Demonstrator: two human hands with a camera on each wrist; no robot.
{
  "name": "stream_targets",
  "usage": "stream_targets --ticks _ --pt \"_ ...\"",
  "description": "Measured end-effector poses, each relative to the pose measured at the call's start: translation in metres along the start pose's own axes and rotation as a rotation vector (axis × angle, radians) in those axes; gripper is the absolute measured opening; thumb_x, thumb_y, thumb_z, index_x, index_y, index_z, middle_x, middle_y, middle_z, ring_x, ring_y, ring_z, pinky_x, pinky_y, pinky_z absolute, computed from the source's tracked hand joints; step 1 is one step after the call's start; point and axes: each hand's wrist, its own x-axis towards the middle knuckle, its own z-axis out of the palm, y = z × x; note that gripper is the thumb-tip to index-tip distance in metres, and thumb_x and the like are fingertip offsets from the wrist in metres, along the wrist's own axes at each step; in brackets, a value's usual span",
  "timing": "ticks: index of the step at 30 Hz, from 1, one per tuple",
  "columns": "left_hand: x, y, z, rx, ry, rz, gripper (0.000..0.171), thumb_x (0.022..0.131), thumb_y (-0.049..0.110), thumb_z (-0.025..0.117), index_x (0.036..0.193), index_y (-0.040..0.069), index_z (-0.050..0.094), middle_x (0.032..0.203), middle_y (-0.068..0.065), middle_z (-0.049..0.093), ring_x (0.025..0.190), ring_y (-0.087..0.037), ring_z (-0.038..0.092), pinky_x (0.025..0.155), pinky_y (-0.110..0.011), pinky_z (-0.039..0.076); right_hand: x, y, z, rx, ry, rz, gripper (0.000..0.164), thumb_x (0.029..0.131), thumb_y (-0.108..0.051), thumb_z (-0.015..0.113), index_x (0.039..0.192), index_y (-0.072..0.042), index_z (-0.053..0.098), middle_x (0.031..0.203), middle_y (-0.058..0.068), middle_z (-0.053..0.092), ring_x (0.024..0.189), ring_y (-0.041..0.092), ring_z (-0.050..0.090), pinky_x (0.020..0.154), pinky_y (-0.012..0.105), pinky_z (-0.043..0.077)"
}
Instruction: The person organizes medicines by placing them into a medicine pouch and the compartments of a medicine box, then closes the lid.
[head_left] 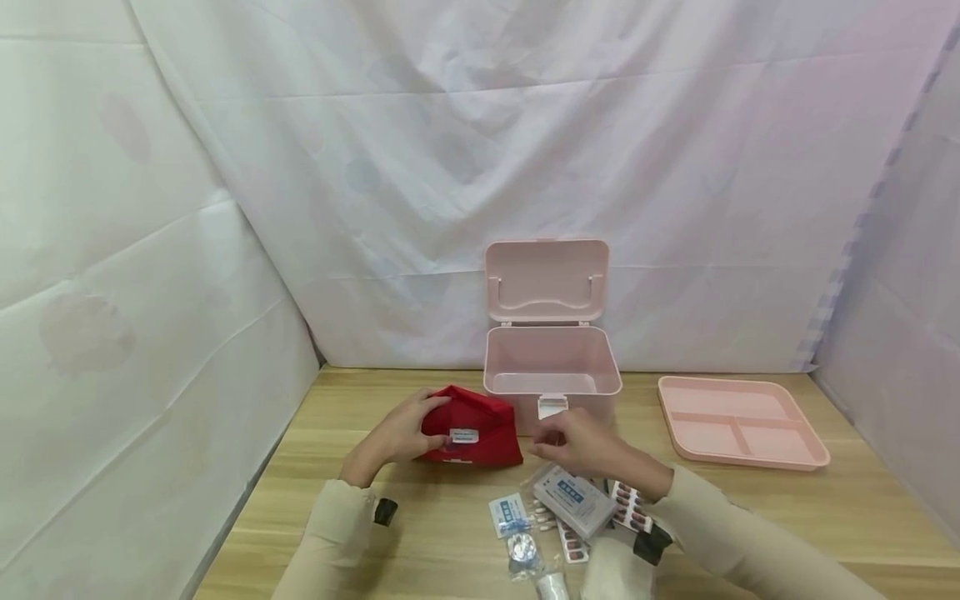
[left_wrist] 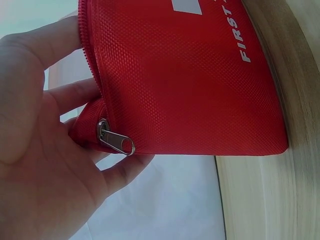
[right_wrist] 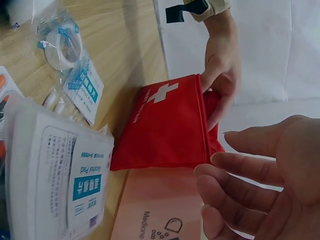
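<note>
Nearest, alcohol pads (head_left: 573, 500) lie on the wooden bench (head_left: 427, 546). Beyond, the red pouch (head_left: 491, 450) stands with its long axis left to right. The left hand (head_left: 403, 431) is nearer, pinching its left end; the right hand (head_left: 588, 443), loosely bent, holds nothing visible, just beside its right end. Behind stand a pink box (head_left: 600, 407) and white cloth (head_left: 480, 167).

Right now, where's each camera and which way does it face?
Head: on the head, looks forward and down at the red pouch; left hand, right hand and sleeves show.
Left wrist: worn there, faces the pouch; only the left hand shows.
Right wrist: worn there, faces the pouch; both hands and one sleeve show.
All share the pouch and left hand.
</note>
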Motion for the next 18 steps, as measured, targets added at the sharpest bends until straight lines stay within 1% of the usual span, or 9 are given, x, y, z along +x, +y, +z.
stream_targets --ticks 4,6,11,15,18 --pt "-0.001 0.000 -0.001 0.003 -0.006 -0.001 0.061 0.083 0.017 0.078 0.139 0.005 0.055 0.134 -0.009 0.054 0.117 -0.026 0.053 0.094 -0.046 0.053 -0.005 0.007 -0.001 0.020 0.005 0.012 0.006 0.089 -0.015 0.074 0.086 -0.010 0.075 0.075 -0.011 0.068 0.065 -0.002 0.053 0.061 0.020 0.048" --pt "0.000 0.000 -0.001 -0.003 -0.003 -0.003 0.062 0.083 0.017 0.078 0.139 0.005 0.055 0.134 -0.009 0.053 0.117 -0.026 0.053 0.094 -0.046 0.053 -0.008 0.010 -0.002 0.036 -0.007 0.020 0.006 0.089 -0.015 0.073 0.086 -0.010 0.075 0.077 -0.009 0.070 0.066 -0.001 0.054 0.061 0.020 0.049" --pt "0.000 0.000 -0.001 -0.007 0.000 -0.009 0.062 0.083 0.016 0.078 0.139 0.005 0.055 0.134 -0.008 0.053 0.117 -0.025 0.052 0.093 -0.046 0.053 -0.017 0.021 -0.001 0.065 -0.042 0.047 0.005 0.089 -0.011 0.073 0.084 -0.010 0.073 0.076 -0.009 0.067 0.068 0.002 0.055 0.062 0.022 0.049" --pt "-0.001 -0.001 0.000 -0.006 -0.004 0.002 0.060 0.084 0.017 0.078 0.138 0.005 0.055 0.134 -0.008 0.053 0.116 -0.025 0.053 0.093 -0.045 0.053 -0.025 0.030 0.003 0.090 -0.064 0.100 0.004 0.088 -0.012 0.073 0.084 -0.011 0.072 0.076 -0.009 0.064 0.069 0.006 0.055 0.061 0.023 0.048" --pt "0.000 -0.002 0.000 -0.008 -0.003 0.006 0.059 0.084 0.017 0.078 0.138 0.005 0.056 0.133 -0.008 0.054 0.115 -0.025 0.053 0.093 -0.045 0.053 -0.030 0.036 0.005 0.096 -0.078 0.144 0.004 0.087 -0.013 0.074 0.085 -0.012 0.071 0.076 -0.006 0.062 0.069 0.009 0.055 0.059 0.023 0.047"
